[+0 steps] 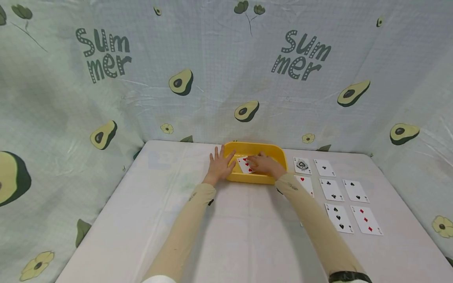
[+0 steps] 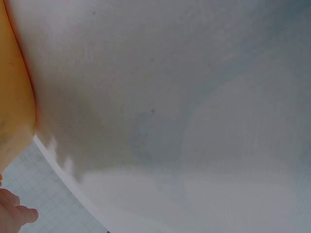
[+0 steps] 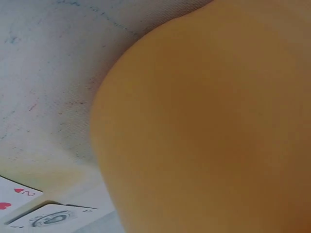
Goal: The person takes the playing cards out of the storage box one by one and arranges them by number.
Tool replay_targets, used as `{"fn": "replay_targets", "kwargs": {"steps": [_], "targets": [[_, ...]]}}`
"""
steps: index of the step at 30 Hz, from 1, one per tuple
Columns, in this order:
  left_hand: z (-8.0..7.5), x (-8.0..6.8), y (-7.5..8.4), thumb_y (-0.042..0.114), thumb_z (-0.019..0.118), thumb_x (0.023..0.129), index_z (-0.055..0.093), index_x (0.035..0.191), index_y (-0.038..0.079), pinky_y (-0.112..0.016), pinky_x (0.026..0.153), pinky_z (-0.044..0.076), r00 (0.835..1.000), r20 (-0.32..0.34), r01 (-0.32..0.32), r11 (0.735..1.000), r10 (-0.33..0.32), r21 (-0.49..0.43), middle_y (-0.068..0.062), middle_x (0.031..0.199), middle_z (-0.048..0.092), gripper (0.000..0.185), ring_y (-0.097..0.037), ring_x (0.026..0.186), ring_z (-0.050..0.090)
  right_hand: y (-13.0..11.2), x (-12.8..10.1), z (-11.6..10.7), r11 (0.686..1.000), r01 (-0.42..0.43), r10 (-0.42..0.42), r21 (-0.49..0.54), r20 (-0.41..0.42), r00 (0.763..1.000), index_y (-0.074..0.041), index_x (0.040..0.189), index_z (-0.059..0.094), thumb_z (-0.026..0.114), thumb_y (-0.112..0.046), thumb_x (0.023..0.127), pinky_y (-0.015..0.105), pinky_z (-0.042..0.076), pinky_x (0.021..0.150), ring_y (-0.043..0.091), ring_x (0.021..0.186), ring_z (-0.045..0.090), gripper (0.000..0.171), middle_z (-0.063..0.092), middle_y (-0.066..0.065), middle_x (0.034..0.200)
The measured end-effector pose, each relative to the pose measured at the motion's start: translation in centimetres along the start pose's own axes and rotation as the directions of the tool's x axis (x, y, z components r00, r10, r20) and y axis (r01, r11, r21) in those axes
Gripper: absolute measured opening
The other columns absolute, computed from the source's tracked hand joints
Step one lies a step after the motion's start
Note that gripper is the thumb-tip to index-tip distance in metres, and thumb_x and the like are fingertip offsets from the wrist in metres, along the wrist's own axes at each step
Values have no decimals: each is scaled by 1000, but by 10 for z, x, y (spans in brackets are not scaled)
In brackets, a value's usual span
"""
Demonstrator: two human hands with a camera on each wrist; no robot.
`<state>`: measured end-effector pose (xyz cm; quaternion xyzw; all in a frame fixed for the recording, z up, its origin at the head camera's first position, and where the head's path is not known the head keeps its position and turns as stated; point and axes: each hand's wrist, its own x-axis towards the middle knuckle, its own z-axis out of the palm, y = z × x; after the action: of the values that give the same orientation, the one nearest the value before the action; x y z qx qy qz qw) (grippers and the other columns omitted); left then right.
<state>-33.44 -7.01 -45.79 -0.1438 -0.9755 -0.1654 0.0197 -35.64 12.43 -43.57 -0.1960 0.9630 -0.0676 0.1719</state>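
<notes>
Head view shows the left hand flat with straight fingers against one yellow tray, the right hand inside it pinching one heart card, seven cards on the counter right of that hand.

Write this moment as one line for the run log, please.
left hand: open, rests on yellow tray left rim | right hand: inside tray, holds red playing card | seven cards face up on table, right of tray

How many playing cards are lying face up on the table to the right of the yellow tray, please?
7: back row two, middle row three, front row two. The right arm may hide more.
</notes>
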Motion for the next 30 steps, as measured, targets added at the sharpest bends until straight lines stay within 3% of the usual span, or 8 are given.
{"fn": "replay_targets", "kwargs": {"steps": [8, 15, 20, 26, 30], "targets": [[1, 0, -1, 39, 34, 94, 26, 141, 29, -59, 106, 9, 1000, -24, -17, 1000, 17, -8, -17, 150, 7, 48, -44, 135, 3, -1, 8, 3, 999, -11, 13, -46, 30, 999, -20, 139, 32, 43, -36, 92, 60, 10, 105, 38, 137, 9, 51, 31, 6, 145], [2, 2, -1, 41, 32, 94, 24, 141, 30, -58, 107, 8, 1000, -10, -11, 1000, 11, -6, -16, 150, 5, 49, -44, 136, 1, 1, 7, 5, 984, 40, -43, -172, -13, 999, -17, 133, 43, 50, -40, 88, 58, 25, 101, 34, 124, 29, 51, 41, 7, 139], [3, 2, -1, 40, 33, 94, 24, 141, 30, -59, 107, 8, 1000, -11, -4, 1000, 4, -8, -16, 150, 5, 49, -43, 136, 1, 2, 6, 5, 977, 49, -58, -208, -40, 998, -16, 130, 47, 54, -42, 85, 57, 28, 99, 32, 118, 33, 52, 45, 9, 133], [4, 3, -2, 39, 34, 94, 25, 141, 29, -59, 107, 7, 1000, -13, -2, 1000, 2, -13, -17, 150, 5, 49, -44, 136, 0, 4, 7, 10, 979, 20, -41, -205, -100, 994, -17, 121, 54, 56, -47, 82, 53, 33, 95, 30, 113, 36, 50, 48, 10, 125], [4, 2, -2, 39, 34, 94, 25, 141, 29, -59, 107, 7, 1000, -13, -5, 1000, 5, -22, -17, 150, 5, 49, -44, 136, 0, 6, 7, 13, 988, -10, -8, -157, -110, 994, -17, 117, 53, 56, -48, 82, 55, 31, 96, 32, 117, 33, 47, 45, 12, 129]]}}
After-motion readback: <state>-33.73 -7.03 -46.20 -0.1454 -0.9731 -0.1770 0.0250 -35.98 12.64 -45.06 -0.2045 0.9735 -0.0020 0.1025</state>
